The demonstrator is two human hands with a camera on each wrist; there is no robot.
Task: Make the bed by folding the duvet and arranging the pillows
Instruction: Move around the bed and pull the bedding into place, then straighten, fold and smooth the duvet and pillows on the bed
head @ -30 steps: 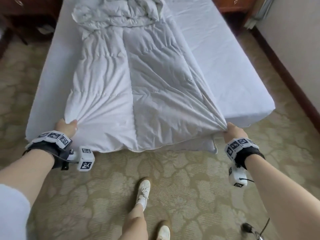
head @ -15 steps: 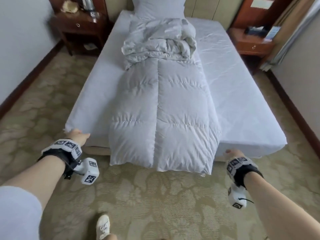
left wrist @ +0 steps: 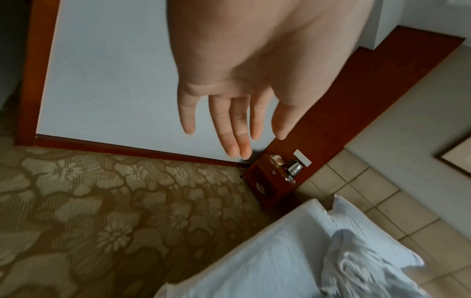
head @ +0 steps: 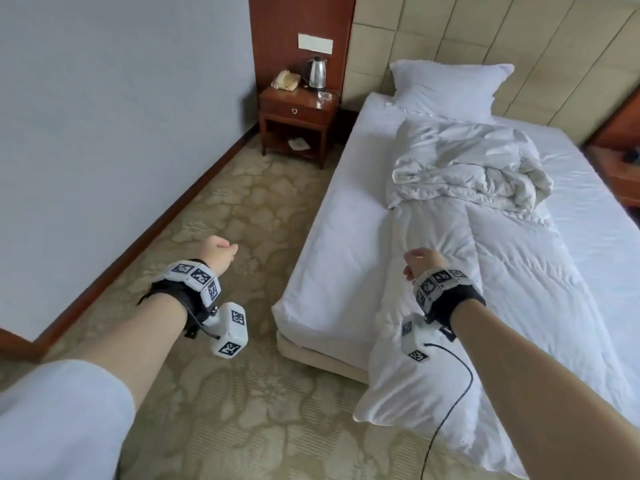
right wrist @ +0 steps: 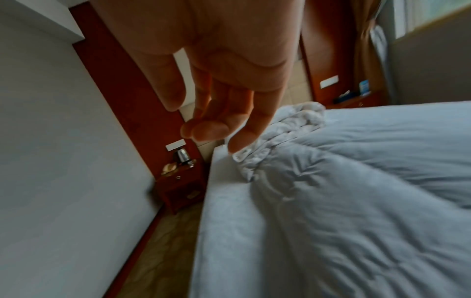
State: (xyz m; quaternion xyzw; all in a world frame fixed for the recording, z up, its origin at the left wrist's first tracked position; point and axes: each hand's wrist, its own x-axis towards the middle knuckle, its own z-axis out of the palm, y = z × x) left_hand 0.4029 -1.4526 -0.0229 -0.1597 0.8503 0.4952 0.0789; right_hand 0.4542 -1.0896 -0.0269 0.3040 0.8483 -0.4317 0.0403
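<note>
A white duvet (head: 512, 271) lies lengthwise down the middle of the bed (head: 332, 251), bunched in a heap near the head and hanging over the foot end. One white pillow (head: 446, 88) leans against the headboard. My left hand (head: 218, 252) hovers over the carpet left of the bed; in the left wrist view its fingers (left wrist: 229, 129) are straight and hold nothing. My right hand (head: 420, 263) floats above the duvet's left side, its fingers (right wrist: 216, 121) loosely bent and empty. The duvet (right wrist: 356, 201) fills the right wrist view below it.
A wooden nightstand (head: 298, 119) with a kettle (head: 317, 73) and a phone stands left of the headboard. A wall (head: 104, 133) runs along the left, leaving a carpeted aisle (head: 221, 216) beside the bed. A second nightstand (head: 620, 168) sits at the right edge.
Both hands let go of the duvet's foot corners, which now hang over the bed end. The view and both hands have shifted left toward the aisle beside the bed.
</note>
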